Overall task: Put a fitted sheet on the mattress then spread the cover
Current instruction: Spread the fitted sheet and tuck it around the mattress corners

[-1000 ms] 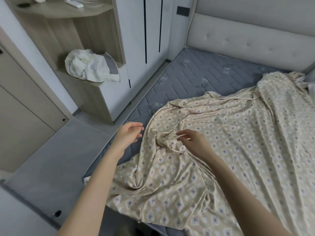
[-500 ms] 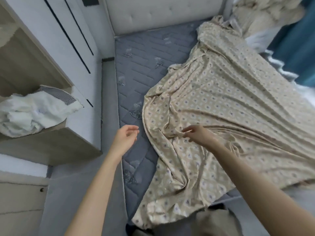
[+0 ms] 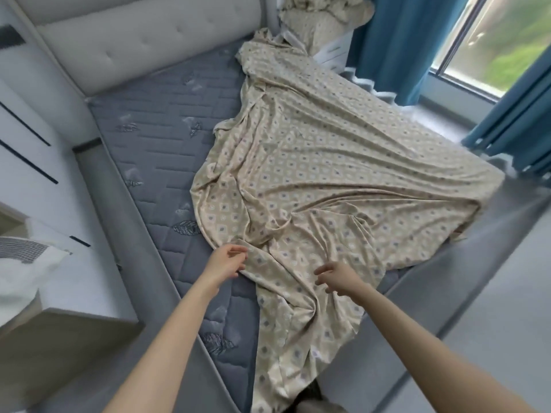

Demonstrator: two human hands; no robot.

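Note:
A beige fitted sheet with a small diamond print lies crumpled across the right and middle of the grey quilted mattress, whose left strip is bare. The sheet's near end hangs over the foot of the bed. My left hand pinches the sheet's left edge near the foot. To its right, my right hand hovers just over the rumpled cloth with fingers spread, holding nothing.
A padded headboard closes the far end. A heap of matching beige bedding sits beyond the far right corner. Blue curtains and a window line the right side. White wardrobe doors and a shelf with white cloth stand left.
My view has swung right toward the window. My left hand moved from above the bare mattress onto the sheet's edge and took hold. My right hand let go of the cloth and opened.

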